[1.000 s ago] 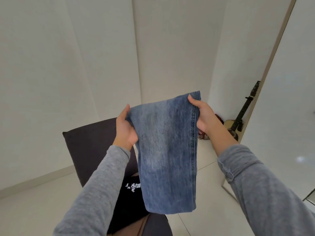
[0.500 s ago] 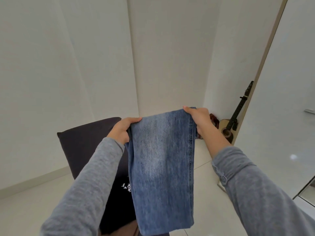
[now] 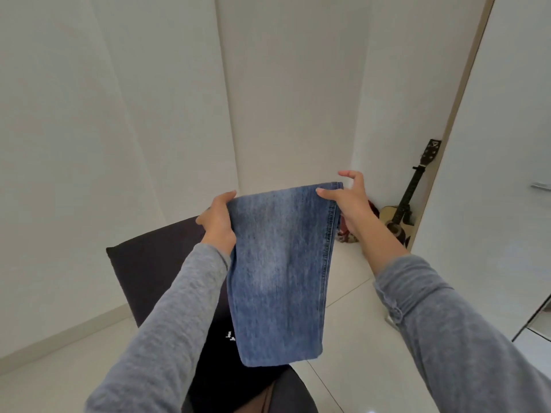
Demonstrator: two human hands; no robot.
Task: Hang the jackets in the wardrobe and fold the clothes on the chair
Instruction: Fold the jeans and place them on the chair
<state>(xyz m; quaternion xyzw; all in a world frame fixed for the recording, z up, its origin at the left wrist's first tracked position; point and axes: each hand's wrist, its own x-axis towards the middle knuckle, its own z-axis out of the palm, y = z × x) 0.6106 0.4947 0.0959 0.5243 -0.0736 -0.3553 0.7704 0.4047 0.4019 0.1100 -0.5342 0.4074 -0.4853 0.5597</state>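
Folded blue jeans (image 3: pixel 277 272) hang in front of me over a dark chair (image 3: pixel 149 263). My left hand (image 3: pixel 219 222) grips their top left corner, thumb on the front. My right hand (image 3: pixel 348 201) is at the top right corner. Its thumb lies on the front of the cloth while its fingers are spread and lifted off the denim. A black garment with white print (image 3: pixel 220 356) lies on the chair seat below the jeans, partly hidden by my left sleeve.
A guitar (image 3: pixel 399 216) leans in the right corner beside a red patterned object (image 3: pixel 347 236) on the floor. A white door panel with a handle (image 3: pixel 539 186) stands at the right. White walls are ahead, and pale floor tiles lie around the chair.
The jeans have sunk lower and closer to the chair. My right hand's fingers, closed on the corner before, have spread. My left hand keeps its grip.
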